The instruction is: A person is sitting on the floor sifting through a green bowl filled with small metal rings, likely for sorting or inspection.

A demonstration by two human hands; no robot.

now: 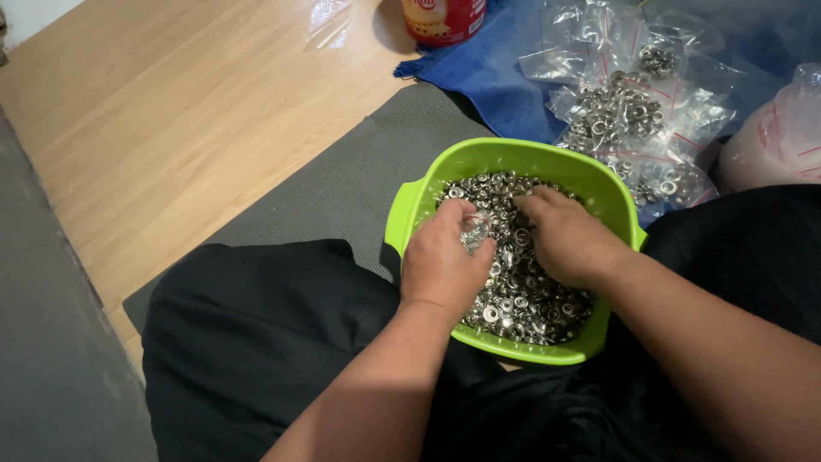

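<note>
Both hands are down in the lime-green plastic bowl point(410, 205) at centre frame, which rests between the person's black-clothed legs and is filled with small silver metal eyelets point(522, 299). The left hand point(440, 261) is curled shut around a small clear plastic bag point(475, 229), pinching its mouth above the heap. The right hand point(569, 239) lies palm down on the eyelets with fingers bent into them; whether it has closed on any cannot be told. Judging from this, the step in hand is gathering eyelets at the bag, and the next move calls for holding the bag mouth open and steady.

At upper right, filled clear zip bags point(629, 111) lie on a blue cloth point(492, 73); a red canister point(440, 19) stands at top centre on the wooden floor point(171, 111). A grey mat point(342, 188) lies under the bowl. Nothing blocks the hands
</note>
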